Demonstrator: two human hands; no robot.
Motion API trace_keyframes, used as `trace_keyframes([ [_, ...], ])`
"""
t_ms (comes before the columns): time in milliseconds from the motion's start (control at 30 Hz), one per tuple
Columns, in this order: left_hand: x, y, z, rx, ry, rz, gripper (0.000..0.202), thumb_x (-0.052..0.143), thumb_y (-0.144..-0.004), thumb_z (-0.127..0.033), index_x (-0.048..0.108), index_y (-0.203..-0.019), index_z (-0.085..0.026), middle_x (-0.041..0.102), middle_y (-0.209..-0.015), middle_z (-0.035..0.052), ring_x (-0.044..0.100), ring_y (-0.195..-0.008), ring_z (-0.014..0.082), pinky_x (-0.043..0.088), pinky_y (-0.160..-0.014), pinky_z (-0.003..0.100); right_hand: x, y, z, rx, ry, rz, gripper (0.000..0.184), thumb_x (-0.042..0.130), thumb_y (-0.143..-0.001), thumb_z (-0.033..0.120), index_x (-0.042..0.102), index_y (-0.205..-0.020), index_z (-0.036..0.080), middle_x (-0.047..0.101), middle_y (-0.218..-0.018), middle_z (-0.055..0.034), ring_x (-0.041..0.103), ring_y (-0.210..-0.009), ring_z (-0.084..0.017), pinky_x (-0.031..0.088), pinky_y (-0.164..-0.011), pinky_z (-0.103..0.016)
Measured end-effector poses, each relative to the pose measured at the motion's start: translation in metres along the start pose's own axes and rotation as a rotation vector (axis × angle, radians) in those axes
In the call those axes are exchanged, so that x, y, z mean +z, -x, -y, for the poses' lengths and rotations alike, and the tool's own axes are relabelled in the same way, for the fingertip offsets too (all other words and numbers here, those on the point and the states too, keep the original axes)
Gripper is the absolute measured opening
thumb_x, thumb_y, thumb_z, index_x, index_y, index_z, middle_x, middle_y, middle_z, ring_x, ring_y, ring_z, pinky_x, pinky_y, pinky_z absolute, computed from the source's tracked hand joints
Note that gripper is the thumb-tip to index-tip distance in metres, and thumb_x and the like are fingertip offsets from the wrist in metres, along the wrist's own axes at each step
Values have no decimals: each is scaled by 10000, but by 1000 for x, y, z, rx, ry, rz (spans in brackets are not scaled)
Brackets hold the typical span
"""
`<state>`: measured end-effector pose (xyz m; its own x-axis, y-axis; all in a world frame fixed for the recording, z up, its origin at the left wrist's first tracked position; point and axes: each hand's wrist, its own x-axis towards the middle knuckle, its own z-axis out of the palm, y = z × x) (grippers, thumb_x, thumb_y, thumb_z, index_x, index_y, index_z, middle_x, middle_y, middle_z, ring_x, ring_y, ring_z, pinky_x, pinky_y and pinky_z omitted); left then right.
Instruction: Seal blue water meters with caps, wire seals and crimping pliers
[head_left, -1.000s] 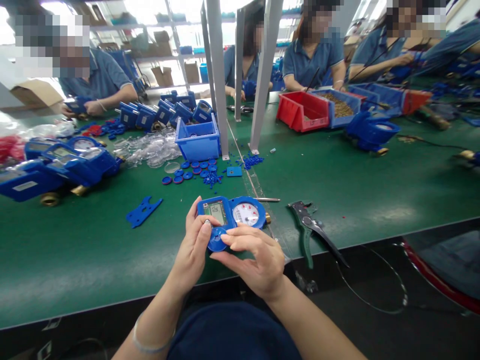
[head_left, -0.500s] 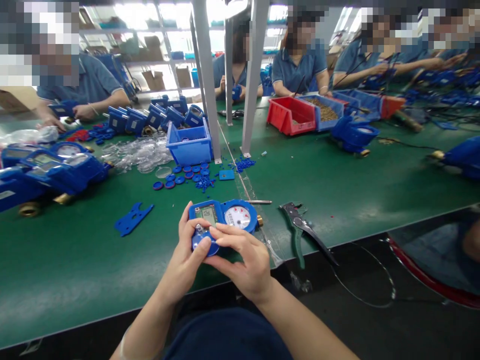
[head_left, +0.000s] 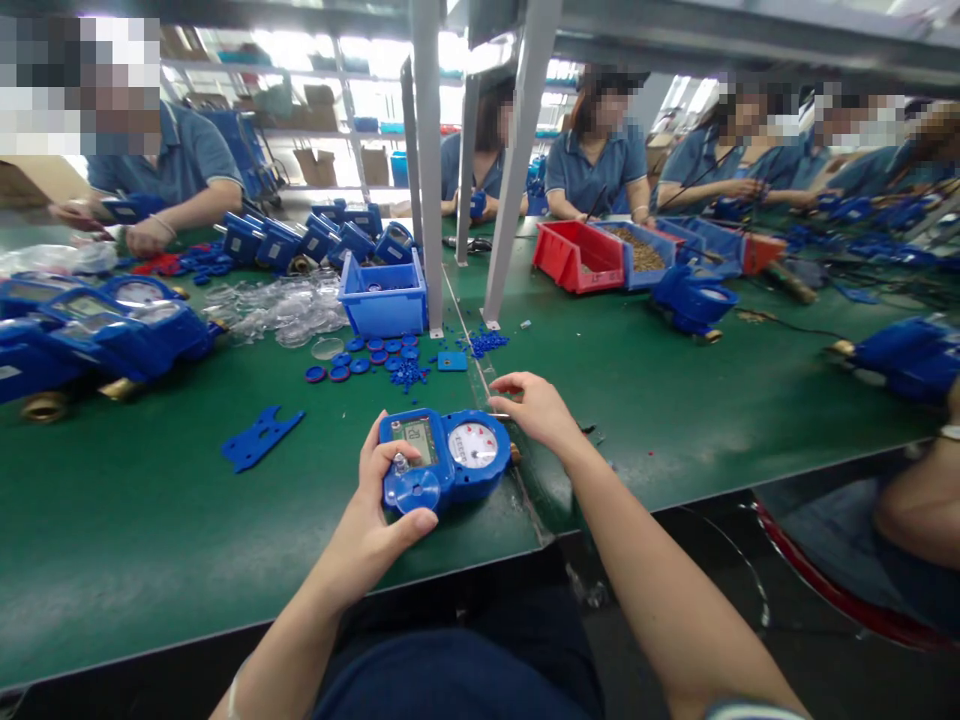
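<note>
A blue water meter [head_left: 450, 485] with a digital display and a round white dial lies on the green table. My left hand [head_left: 375, 500] grips its left end, fingers over the top edge and thumb at the near side. A round blue cap [head_left: 417, 492] sits below the display, near a small clear part [head_left: 401, 462] by my index finger. My right hand [head_left: 536, 410] is off the meter, just beyond its right end. Its fingers are bent and slightly apart over a thin metal rod [head_left: 498, 415], which is partly covered.
A flat blue plastic tool [head_left: 261, 440] lies left of the meter. Beyond are blue caps [head_left: 360, 365], tiny blue pieces [head_left: 409, 375], a blue bin [head_left: 384, 305] and grey posts [head_left: 514, 180]. More meters [head_left: 112, 335] stand left. My right forearm hides most of the pliers. Co-workers sit opposite.
My right hand has left the cap on the meter and moved forward and right to the metal rod. My left hand stays on the meter, its thumb now off the cap.
</note>
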<state>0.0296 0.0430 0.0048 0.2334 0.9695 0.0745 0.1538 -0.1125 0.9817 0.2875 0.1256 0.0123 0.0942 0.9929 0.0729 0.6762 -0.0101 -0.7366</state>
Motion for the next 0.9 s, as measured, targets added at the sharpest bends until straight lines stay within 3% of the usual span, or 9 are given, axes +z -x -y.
trace_keyframes([
  [100, 0, 0, 3, -17, -54, 22, 678, 722, -660, -715, 549, -1117, -245, 100, -1637, 117, 101, -1538, 376, 157, -1233, 608, 12, -23, -13, -23, 96, 186, 200, 792, -630, 174, 751, -817, 114, 684, -870, -83, 588, -798, -120, 481, -827, -256],
  [200, 3, 1, 4, -4, -81, -4, 584, 736, -704, -622, 541, -1104, -244, 133, -1623, 127, 109, -1538, 365, 158, -1227, 620, 25, -31, -16, -54, 145, 273, 55, 733, -665, 127, 718, -714, 105, 674, -791, -75, 563, -743, -100, 450, -775, -216],
  [267, 7, 3, 4, 11, -83, -51, 500, 726, -740, -540, 532, -1096, -247, 153, -1616, 121, 132, -1536, 345, 160, -1230, 612, 25, -32, -15, -51, 145, 269, 96, 674, -758, 184, 691, -771, 90, 668, -773, -73, 557, -694, -91, 439, -715, -204],
  [367, 12, 4, 2, 7, -83, -62, 452, 736, -732, -440, 526, -1083, -248, 147, -1614, 112, 166, -1527, 335, 181, -1228, 604, 9, -28, -7, -49, 99, 209, 283, 491, -929, 301, 615, -1033, 69, 664, -791, -60, 550, -629, -76, 436, -646, -197],
  [500, 15, 1, -4, -2, -42, -103, 413, 736, -682, -383, 532, -1010, -237, 223, -1567, 115, 221, -1508, 323, 214, -1229, 577, -23, 2, 29, -173, 22, 145, 430, 421, -986, 395, 516, -1294, 111, 639, -763, -4, 565, -677, -54, 461, -699, -171],
  [600, 14, -4, -7, -7, -31, -105, 420, 743, -642, -381, 536, -975, -231, 273, -1516, 122, 218, -1505, 320, 229, -1230, 560, -36, 38, 63, -410, -36, 249, 356, 497, -966, 401, 661, -1192, 181, 686, -918, -21, 630, -794, -43, 491, -715, -134],
  [733, 14, -6, -7, -9, -9, -101, 423, 752, -610, -379, 545, -944, -222, 292, -1478, 125, 217, -1499, 319, 214, -1239, 551, -35, 70, 91, -609, 45, 301, 254, 544, -949, 234, 705, -1145, 220, 680, -984, -6, 644, -890, -15, 503, -795, -86],
  [900, 15, -4, -6, -5, -2, -96, 433, 762, -606, -357, 555, -962, -220, 263, -1501, 119, 183, -1511, 316, 217, -1249, 522, -28, 73, 99, -703, 64, 278, 284, 587, -926, 229, 705, -1181, 262, 637, -914, -11, 618, -844, -19, 513, -753, -108],
])
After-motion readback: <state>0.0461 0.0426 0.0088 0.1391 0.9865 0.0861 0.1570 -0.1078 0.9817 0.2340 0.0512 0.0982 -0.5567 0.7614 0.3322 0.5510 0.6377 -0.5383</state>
